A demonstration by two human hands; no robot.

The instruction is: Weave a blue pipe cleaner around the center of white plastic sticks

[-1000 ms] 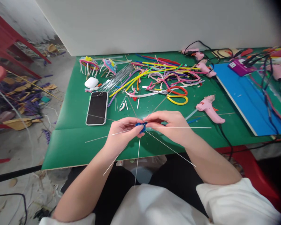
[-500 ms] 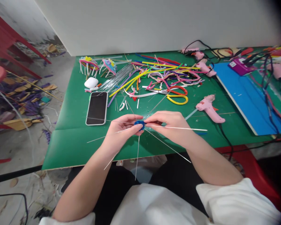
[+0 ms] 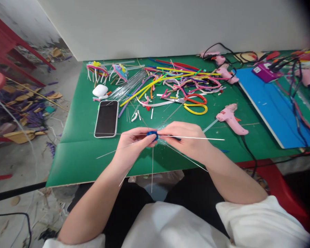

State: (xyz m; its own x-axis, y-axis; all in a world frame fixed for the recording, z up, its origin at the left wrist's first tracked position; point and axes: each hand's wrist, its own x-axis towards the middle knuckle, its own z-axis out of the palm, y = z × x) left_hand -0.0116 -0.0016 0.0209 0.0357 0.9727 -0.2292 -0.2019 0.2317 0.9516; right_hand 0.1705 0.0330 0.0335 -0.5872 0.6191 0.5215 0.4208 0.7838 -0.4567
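A small blue fuzzy wound centre (image 3: 153, 135) with several thin stiff wires (image 3: 152, 168) spreading out from it like spokes is held above the table's front part. My left hand (image 3: 135, 137) is closed on this centre, thumb on top and fingers behind. My right hand (image 3: 183, 134) pinches at the centre's right side. Dark blue shows beneath its fingers, and a blue pipe cleaner end (image 3: 224, 151) sticks out past the wrist; the stretch between is hidden by the hand. One pale wire crosses over the right fingers.
Beyond the hands lie a phone (image 3: 106, 119), a white case (image 3: 100, 90), scissors (image 3: 196, 105), loose coloured pipe cleaners (image 3: 181, 81) and a bundle of clear sticks (image 3: 129, 84). A pink glue gun (image 3: 232, 119) with a cord and a blue board (image 3: 271, 106) are at right.
Both hands stay at the blue centre, which has shifted slightly left. The wire spokes have tilted a little, and the right fingers have moved slightly closer in.
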